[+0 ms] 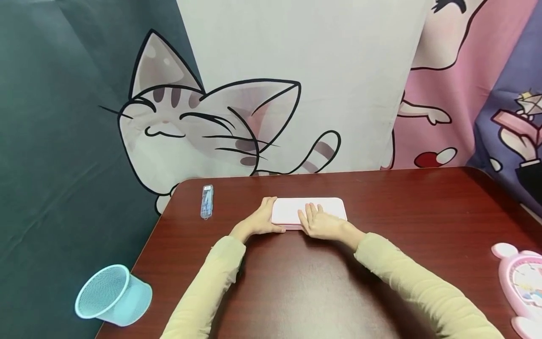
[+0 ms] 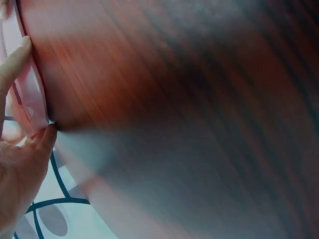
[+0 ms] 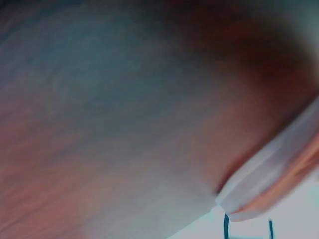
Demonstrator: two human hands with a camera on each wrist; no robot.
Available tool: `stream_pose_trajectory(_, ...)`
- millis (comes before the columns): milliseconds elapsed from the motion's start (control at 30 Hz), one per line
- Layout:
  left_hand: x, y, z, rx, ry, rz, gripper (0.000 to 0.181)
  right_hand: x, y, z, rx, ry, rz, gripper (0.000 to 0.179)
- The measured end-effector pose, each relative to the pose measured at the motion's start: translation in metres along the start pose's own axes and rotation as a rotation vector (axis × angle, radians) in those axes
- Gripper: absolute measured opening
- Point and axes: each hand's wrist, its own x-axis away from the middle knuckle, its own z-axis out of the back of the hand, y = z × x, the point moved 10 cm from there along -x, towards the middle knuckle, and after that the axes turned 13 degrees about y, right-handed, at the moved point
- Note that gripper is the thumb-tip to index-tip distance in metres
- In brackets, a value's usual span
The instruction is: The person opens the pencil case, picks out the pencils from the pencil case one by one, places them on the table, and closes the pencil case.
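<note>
A flat, oblong pencil-case-like box [image 1: 288, 211] with a white lid and pink sides lies on the table toward its far edge. Its left end is held by my left hand [image 1: 259, 219], thumb along the near side and fingers round the far corner. The left wrist view shows the thumb and fingertips on the pink side of the box [image 2: 34, 97]. Across the lid and near edge lies my right hand [image 1: 320, 224], fingers fairly straight. In the right wrist view one end of the box [image 3: 264, 179] shows at lower right, and the right hand's fingers are out of sight.
On the brown table [image 1: 262, 292], a slim pack with blue contents [image 1: 207, 201] lies at far left. A light blue mesh pen holder [image 1: 133, 301] is at the near left edge. A pink clock [image 1: 506, 278] sits at right. Behind hangs a cat-patterned cloth [image 1: 338, 61].
</note>
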Motion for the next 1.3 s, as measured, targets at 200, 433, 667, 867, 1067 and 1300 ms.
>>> stream_pose_trajectory(200,-0.001,-0.004,-0.001,0.052,-0.001,0.029,0.102,0.002,0.024,0.003,-0.173,0.074,-0.134,0.035)
stream_pose_trajectory(433,0.015,-0.020,0.003,0.063,-0.067,0.071,0.097,0.050,0.051,-0.018,-0.674,-0.308,-0.478,0.069)
stream_pose_trajectory(667,0.019,0.016,0.032,0.027,0.125,-0.320,0.047,0.090,0.119,-0.001,-0.690,0.003,-0.968,0.037)
stream_pose_trajectory(867,-0.001,0.029,0.018,-0.127,0.128,-0.373,0.101,0.150,0.130,-0.025,-0.774,-0.001,-1.981,0.068)
stream_pose_trajectory(1067,-0.019,0.015,0.005,-0.148,0.006,-0.235,0.120,0.133,0.107,-0.033,-0.788,-0.184,-1.794,0.038)
stream_pose_trajectory(1300,-0.025,0.010,-0.003,-0.060,-0.181,-0.101,0.114,0.092,0.085,-0.035,-0.757,-0.240,-1.094,0.025)
